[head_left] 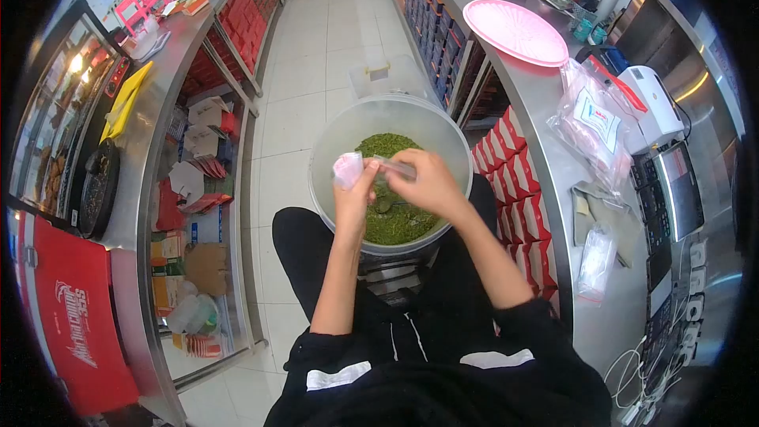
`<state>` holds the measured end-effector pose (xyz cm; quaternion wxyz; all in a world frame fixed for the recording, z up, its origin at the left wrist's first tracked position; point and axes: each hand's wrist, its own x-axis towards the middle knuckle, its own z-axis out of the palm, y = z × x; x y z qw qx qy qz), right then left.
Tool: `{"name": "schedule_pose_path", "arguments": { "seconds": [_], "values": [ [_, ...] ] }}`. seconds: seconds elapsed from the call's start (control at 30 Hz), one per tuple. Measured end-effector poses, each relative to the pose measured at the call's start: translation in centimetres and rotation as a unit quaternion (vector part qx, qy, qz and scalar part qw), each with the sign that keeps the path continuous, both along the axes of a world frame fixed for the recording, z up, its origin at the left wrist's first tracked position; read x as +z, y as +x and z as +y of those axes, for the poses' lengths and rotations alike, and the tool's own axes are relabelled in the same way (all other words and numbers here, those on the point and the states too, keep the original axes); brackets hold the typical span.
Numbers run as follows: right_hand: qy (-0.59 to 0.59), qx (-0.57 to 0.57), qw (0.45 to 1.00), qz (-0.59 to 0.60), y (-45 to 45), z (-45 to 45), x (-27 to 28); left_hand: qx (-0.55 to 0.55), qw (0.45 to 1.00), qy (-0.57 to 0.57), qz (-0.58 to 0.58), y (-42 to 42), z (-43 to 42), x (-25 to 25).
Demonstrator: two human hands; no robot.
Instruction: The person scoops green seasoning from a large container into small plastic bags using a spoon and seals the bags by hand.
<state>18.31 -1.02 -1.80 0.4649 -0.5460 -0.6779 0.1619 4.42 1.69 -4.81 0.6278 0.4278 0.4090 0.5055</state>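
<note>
Pale square floor tiles [300, 95] in the head view run between two long stainless-steel counters, the left one [154, 103] and the right one [585, 340]. One large round translucent plastic tub [336, 142] stands between the person's knees, with green, finely chopped loose material [403, 225] inside. Above it is one small pinkish-white, crumpled, filmy pouch [348, 168], pinched upright between the left hand's [357, 191] thumb and fingers. Fingers of the right hand [427, 178] are curled around one thin greyish translucent piece [393, 166], its tip near the left thumb; what it is cannot be told. One round pink ribbed plastic tray [514, 30] lies on the right counter.
</note>
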Motion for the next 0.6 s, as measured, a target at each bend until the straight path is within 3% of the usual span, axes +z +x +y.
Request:
{"name": "schedule_pose_path", "arguments": {
  "seconds": [0.07,0.13,0.17,0.23,0.3,0.47,0.6],
  "values": [
    [-0.08,-0.025,0.994,-0.075,1.4,2.6,2.0,-0.014,1.0,0.001,0.015,-0.1,0.0,0.7],
    [0.045,-0.177,0.98,-0.084,2.1,5.5,5.3,-0.024,0.999,-0.001,0.029,-0.4,-0.1,0.9],
    [0.048,-0.233,0.967,-0.093,2.6,7.2,7.0,-0.055,0.998,-0.015,-0.007,-0.7,-0.1,0.7],
    [0.048,-0.208,0.973,-0.087,4.0,9.6,6.9,-0.089,0.995,-0.029,-0.036,-1.2,-0.4,0.5],
    [0.139,-0.288,0.919,-0.231,3.7,10.6,6.2,-0.097,0.985,-0.104,-0.103,-1.1,-0.4,0.5],
    [-0.086,-0.018,0.992,-0.094,-0.6,2.6,2.6,-0.091,0.975,-0.128,-0.157,-0.8,-0.4,-0.5],
    [-0.066,-0.036,0.997,0.007,-2.1,0.8,0.0,-0.123,0.971,-0.116,-0.167,-0.9,-0.4,0.3]
  ]
}}
